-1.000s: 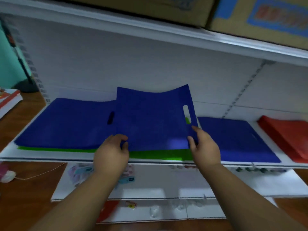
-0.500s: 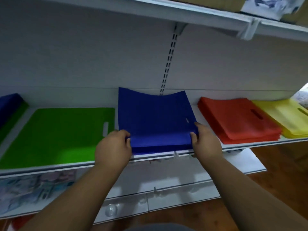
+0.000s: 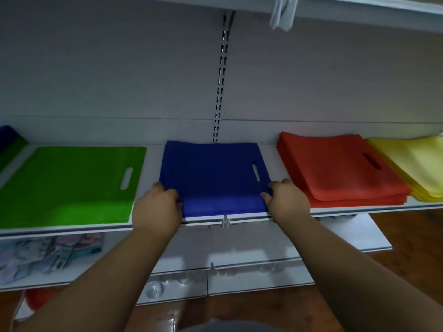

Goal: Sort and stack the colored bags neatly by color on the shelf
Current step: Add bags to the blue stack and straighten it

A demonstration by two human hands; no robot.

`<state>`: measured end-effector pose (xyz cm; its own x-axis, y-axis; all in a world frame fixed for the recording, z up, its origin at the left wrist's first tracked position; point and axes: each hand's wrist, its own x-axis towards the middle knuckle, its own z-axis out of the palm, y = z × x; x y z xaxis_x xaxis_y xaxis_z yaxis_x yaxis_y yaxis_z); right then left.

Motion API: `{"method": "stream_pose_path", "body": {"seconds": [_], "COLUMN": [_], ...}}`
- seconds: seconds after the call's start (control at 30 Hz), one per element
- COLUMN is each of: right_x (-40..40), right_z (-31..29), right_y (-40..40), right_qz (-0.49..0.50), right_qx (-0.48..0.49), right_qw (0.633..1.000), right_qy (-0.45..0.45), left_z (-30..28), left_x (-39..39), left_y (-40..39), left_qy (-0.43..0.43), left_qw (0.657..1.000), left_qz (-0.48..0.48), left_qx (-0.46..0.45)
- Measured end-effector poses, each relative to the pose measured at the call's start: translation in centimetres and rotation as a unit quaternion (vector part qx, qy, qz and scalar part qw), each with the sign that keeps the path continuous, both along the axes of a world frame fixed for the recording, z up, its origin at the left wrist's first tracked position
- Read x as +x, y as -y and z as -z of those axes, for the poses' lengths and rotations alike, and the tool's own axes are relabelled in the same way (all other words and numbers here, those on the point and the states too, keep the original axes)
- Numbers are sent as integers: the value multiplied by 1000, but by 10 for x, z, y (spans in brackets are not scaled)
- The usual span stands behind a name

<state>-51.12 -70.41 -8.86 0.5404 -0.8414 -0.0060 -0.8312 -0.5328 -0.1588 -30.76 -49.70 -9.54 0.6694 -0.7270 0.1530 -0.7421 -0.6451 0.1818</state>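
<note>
**Blue bags finally land in their own spot**

So the big change from a second ago: the blue bags (image 3: 213, 176) were up off the shelf, bowed in the air over a mixed blue-and-green heap further left. Half a second ago they were just coming down in the gap between green and red, far edge curled up. Now they lie flat on the shelf (image 3: 153, 164), back edge close to the rear wall, front edge nearly flush with the shelf lip.

Both hands are on them. The left hand (image 3: 157, 207) has its fingers curled round the near left corner, and the right hand (image 3: 286, 200) pinches the near right corner, thumb on top. Neither has let go.

Layout, left to right: the green bags (image 3: 69, 185), a bare strip of shelf, blue, another strip, then the red stack (image 3: 335, 168) with the yellow stack (image 3: 417, 168) touching it, maybe slightly overlapping.

My read: the placing is basically done and this is the squaring-up bit. There's a sliver of dark blue over green at the far left edge (image 3: 9, 140), so I'd guess more sorting is left over there.
</note>
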Motion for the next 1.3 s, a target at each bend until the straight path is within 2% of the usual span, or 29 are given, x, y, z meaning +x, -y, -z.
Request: {"method": "stream_pose_path", "body": {"seconds": [0.17,0.4,0.6,0.83,0.97,1.17,1.23,1.3], "right_x": [16,110,223,355,412,450,447,446], "right_z": [-12,-40,-53,-58,-57,-39,-35,-35], "right_y": [-16,-99,-215,-368,-428,-439,-438,-441], "right_qz": [-34,-166,-287,-374,-372,-317,-301,-275], "right_qx": [-16,15,27,81,113,110,116,129], "right_qw": [998,976,940,914,920,938,945,952], "right_qy": [40,142,184,136,51,-82,-52,22], "left_z": [-4,-17,-21,-31,-25,-2,4,8], "left_x": [-2,25,112,224,267,295,298,305], "left_y": [-11,-72,-184,-347,-411,-432,-433,-435], "left_qy": [16,-42,-59,-129,-216,-357,-378,-398], "left_qw": [1000,991,980,942,910,846,836,817], "left_qz": [-4,-27,-70,-190,-238,-234,-229,-247], "left_qx": [-25,-123,-178,-246,-261,-320,-325,-336]}}
